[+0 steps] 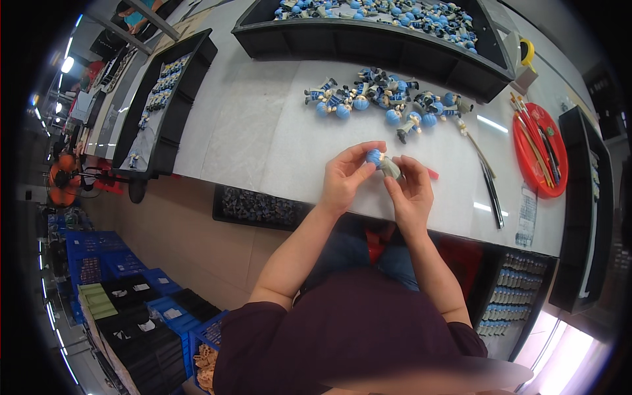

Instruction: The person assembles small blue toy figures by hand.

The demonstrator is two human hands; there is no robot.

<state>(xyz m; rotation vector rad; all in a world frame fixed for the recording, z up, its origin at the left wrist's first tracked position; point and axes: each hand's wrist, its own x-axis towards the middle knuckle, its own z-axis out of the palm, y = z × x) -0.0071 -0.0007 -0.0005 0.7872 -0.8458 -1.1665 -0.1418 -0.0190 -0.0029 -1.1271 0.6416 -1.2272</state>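
Figurines [395,99] on table [263,125], tools [534,137] in dish [559,148] at right.

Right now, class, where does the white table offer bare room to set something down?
Bare: between the left black tray and the figurine pile; a smaller patch between the right hand and slim black tools. Crowded: the pile, before the large bin.

Pale worktable [247,125], beige floor [178,227]
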